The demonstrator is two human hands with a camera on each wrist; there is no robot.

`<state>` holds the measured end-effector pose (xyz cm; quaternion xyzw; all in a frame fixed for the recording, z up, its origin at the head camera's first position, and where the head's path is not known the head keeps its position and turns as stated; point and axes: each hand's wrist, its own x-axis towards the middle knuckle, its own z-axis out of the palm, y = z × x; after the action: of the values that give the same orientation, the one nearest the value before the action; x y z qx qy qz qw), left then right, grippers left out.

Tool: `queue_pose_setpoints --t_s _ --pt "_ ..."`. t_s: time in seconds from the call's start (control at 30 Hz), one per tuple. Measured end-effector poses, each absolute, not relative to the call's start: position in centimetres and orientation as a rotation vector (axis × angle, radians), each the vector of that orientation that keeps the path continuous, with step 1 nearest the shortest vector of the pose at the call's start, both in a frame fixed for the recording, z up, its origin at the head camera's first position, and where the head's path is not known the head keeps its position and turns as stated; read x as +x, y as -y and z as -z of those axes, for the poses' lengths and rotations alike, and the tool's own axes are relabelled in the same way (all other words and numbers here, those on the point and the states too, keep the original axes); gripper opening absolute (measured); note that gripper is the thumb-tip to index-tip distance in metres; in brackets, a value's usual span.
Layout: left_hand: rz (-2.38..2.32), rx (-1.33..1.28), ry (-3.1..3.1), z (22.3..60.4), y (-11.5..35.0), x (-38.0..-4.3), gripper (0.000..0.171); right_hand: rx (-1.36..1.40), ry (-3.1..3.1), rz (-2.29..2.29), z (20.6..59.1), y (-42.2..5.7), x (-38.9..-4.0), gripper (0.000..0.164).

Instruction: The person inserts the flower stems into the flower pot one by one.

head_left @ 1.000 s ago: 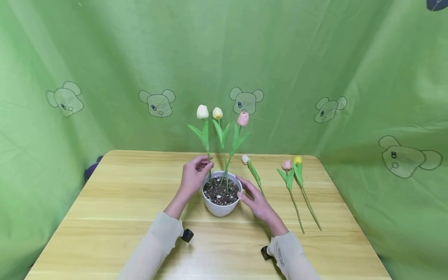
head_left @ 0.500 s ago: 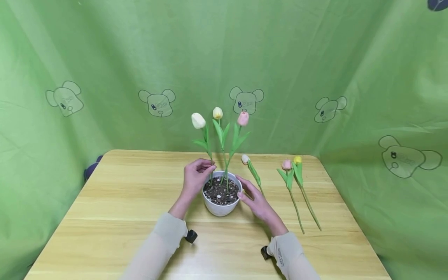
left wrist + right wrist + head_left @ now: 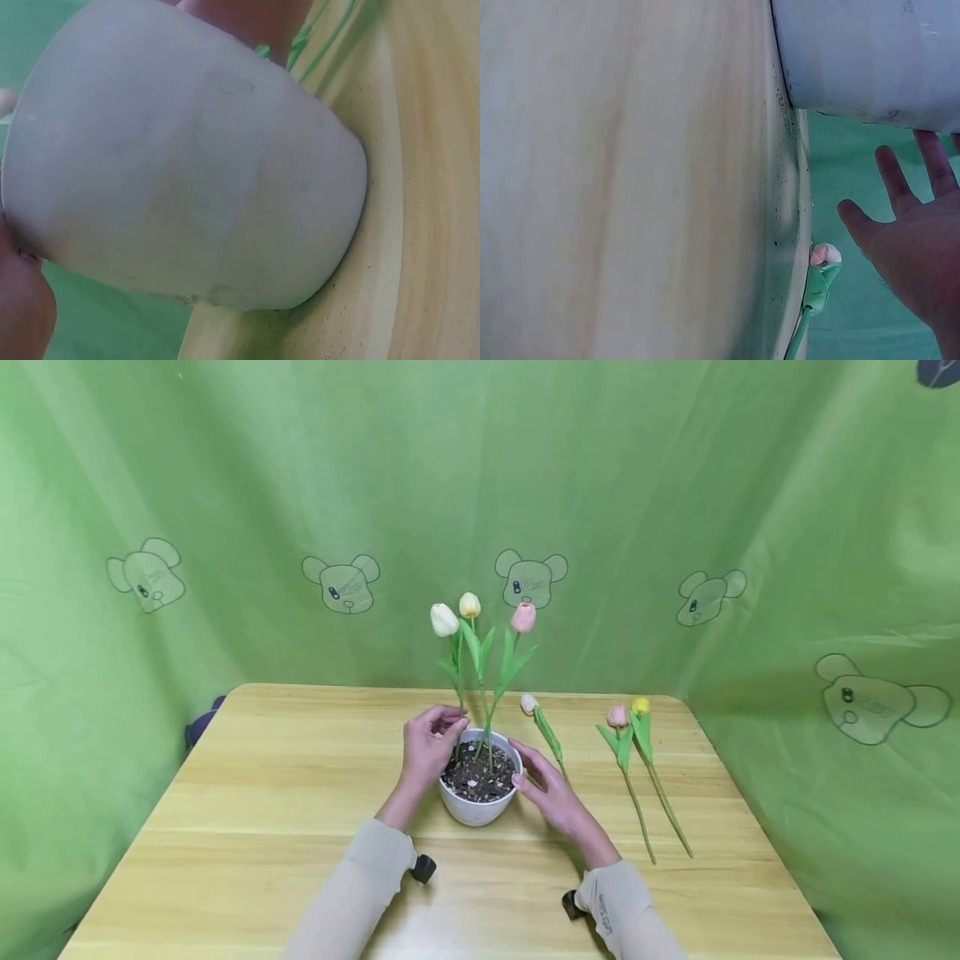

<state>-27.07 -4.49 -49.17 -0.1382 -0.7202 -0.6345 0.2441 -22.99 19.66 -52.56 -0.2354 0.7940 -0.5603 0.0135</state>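
A white flower pot (image 3: 476, 812) filled with dark soil (image 3: 480, 785) stands mid-table. My left hand (image 3: 427, 750) pinches the stem of an artificial white tulip (image 3: 444, 620) just above the pot's left rim. The stem's foot is in the soil. A pale yellow tulip (image 3: 470, 605) and a pink tulip (image 3: 523, 617) stand in the same pot. My right hand (image 3: 557, 800) rests against the pot's right rim, fingers spread; the right wrist view shows straight fingers (image 3: 894, 176) against its side. In the left wrist view the pot (image 3: 187, 157) covers most of the scene.
On the wooden table (image 3: 300, 793), right of the pot, lie a white tulip (image 3: 546, 731), a pink tulip (image 3: 622, 747) and a yellow tulip (image 3: 643, 739). Green curtain (image 3: 420, 460) encloses the table behind and at both sides.
My left hand has moved slightly right, still pinching the white tulip's stem. The bloom first tilted left, then swung back right, close to the pale yellow one. My right hand stays at the rim.
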Motion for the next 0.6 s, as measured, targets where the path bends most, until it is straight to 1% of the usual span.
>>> queue_pose_setpoints --t_s 0.23,0.6 --pt "1.686 -0.347 1.991 49.11 4.16 -27.30 0.013 -0.737 -2.471 1.748 52.52 -19.77 -23.08 0.058" --pt "1.705 -0.389 2.023 49.03 4.63 -27.15 0.013 -0.735 -2.481 1.740 52.57 -19.70 -23.13 0.058"
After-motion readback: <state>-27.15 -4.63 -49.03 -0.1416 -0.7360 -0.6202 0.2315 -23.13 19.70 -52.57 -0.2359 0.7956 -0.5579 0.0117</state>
